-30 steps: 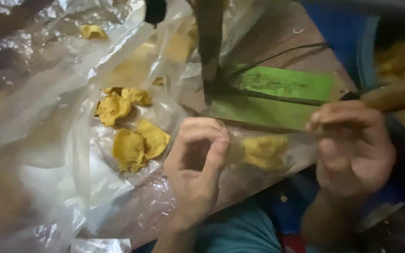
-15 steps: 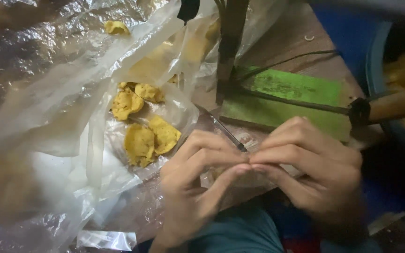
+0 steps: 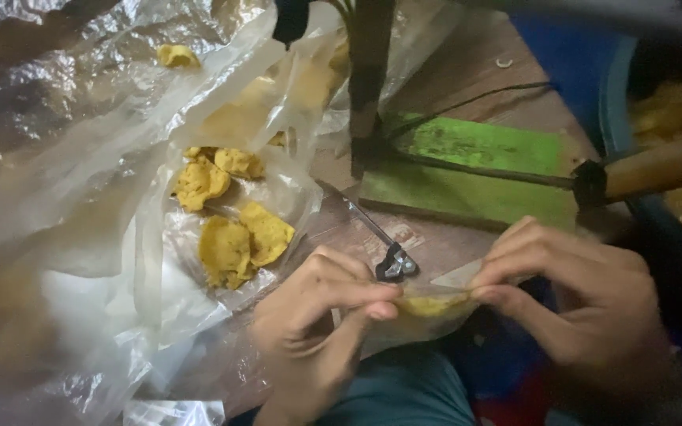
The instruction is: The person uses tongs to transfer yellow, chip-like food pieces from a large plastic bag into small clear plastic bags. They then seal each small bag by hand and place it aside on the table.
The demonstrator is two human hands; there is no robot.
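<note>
- Head view, far left: crumpled clear plastic sheeting (image 3: 57,197) covers the table, blurred at the lower edge, with one loose yellow chip (image 3: 177,55) lying on it near the top.
- Just right of that, a pile of yellow chips (image 3: 230,213) lies in an open plastic bag, well apart from the hands.
- The left hand (image 3: 317,323) comes up from the bottom edge, wrist bent, thumb and forefinger pinched shut on the left end of a small clear packet of yellow chips (image 3: 428,304).
- A small metal clip (image 3: 396,264) on a thin rod sits just above the packet, almost touching the left fingertips.
- The packet hangs between both hands, over the near table edge; its lower part is hidden behind the fingers.
- The right hand (image 3: 586,308) has its fingers curled, thumb and fingertips closed on the packet's right end; the forearm is dark and hard to make out.
- Behind, a green board (image 3: 467,170) with a dark upright post and a wooden handle (image 3: 657,170), cut off at the right.
- Against half a second ago, the hands have drawn apart, baring the packet.
</note>
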